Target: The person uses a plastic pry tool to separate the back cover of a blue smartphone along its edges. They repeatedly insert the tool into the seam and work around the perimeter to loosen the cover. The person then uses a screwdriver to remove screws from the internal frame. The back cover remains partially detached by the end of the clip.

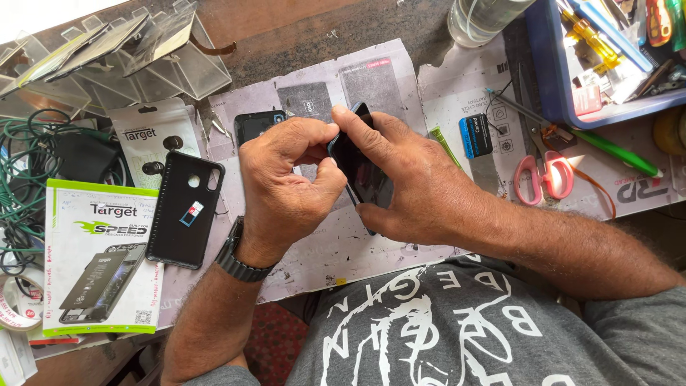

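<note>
Both hands grip a dark phone (pixel 361 168) above the bench: right hand (pixel 407 186) clamps its edges, left hand (pixel 289 179) pinches its left side. Judged step: working that edge; next calls for steady fingertip pressure.

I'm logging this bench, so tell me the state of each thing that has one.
Phone: held on edge in both hands.
Left hand: closed, pinching the phone's edge.
Right hand: gripping the phone.
Black case: empty, lying flat.
Scissors: lying closed.
Blue tray: full of tools.
</note>
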